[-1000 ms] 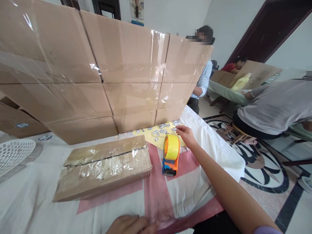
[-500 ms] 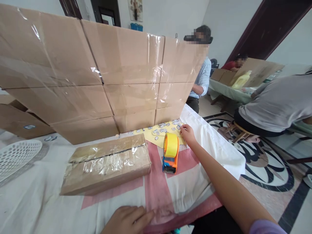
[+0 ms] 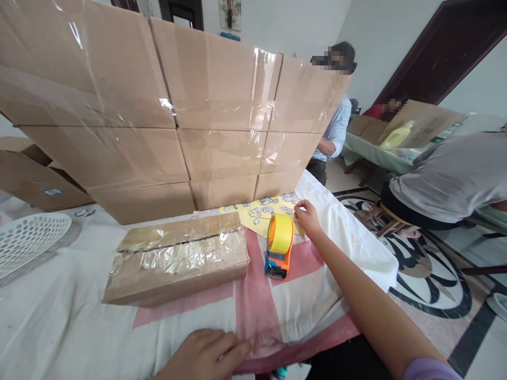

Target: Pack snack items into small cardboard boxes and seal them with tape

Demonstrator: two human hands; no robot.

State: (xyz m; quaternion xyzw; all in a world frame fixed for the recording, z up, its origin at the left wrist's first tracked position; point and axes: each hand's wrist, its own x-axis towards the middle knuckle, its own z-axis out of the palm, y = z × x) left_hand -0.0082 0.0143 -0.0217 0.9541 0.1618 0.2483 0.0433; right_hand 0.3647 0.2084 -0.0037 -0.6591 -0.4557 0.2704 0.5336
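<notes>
So, in the head view, the right hand is being stretched out across the surface to the far edge of a yellow sheet, where lots of small grey-white paper bits are being kept. The thumb and forefinger are being pinched together right at one of those bits; whether a bit is actually being gripped is too small to tell. The left hand is being rested flat on the cloth at the near edge, fingers spread, nothing being held.

Just beside the right hand, a tape dispenser with an orange-blue body and a yellow roll is being stood upright on the pink stripe of the cloth. To its left a long cardboard box, wrapped in crinkly clear tape, is being laid flat, near the dispenser but apart from it. Behind all that, a wall of taped cartons is being stacked, with the yellow sheet lying at its foot. A white perforated basket is being cut off at the left edge.

Off to the right, other people are being seated at another table, with a yellow jug on it.
</notes>
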